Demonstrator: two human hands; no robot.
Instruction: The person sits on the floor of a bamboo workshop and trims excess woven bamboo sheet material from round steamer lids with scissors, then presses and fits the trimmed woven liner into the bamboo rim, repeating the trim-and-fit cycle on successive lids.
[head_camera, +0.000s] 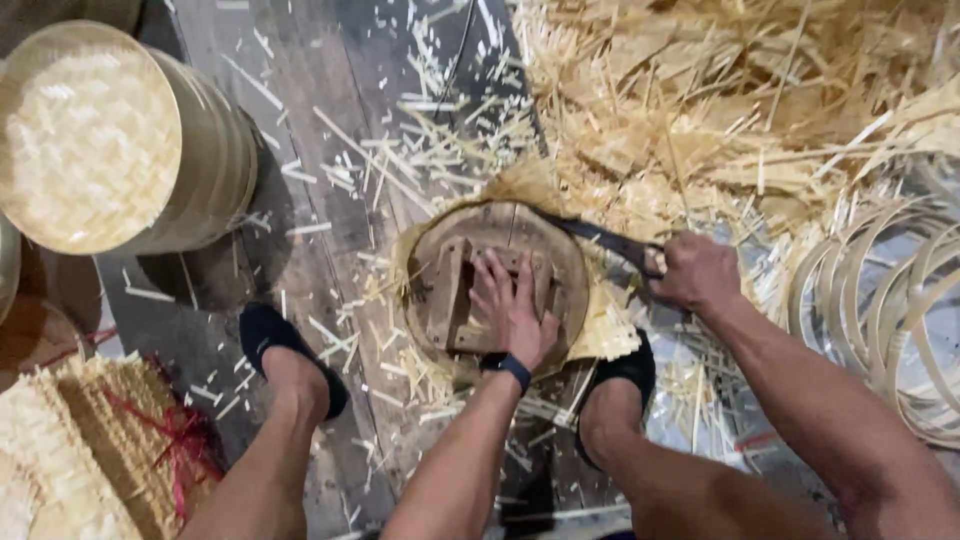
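1. The left hand (515, 305) lies flat with its fingers spread on a round wooden form (497, 285) in the middle of the view — pressing down, not gripping. A dark band sits on that wrist.
2. The right hand (697, 270) is clenched around the handle of a dark knife (600, 238), just to the right of the form.
3. The knife's long axis runs from the hand up and to the left; its blade points at the upper right rim of the form and meets it there.
4. Under the form lies a woven bamboo mat (610, 325), pale yellow, whose frayed edges stick out at the top and at the lower right.
5. The form rests on a dark plank floor (300, 150) strewn with short bamboo slivers. The person's two feet in dark slippers stand on either side, the left foot (290, 355) well apart from the form, the right foot (615, 385) just below its lower right edge.
6. Upper left stands a stack of round woven bamboo containers (120, 140) lying on its side. Lower left — a bundle of woven mats (90, 450) tied with red string.
7. At the right edge lie thin bamboo hoops (890, 300); above them a heap of bamboo shavings (740, 100).
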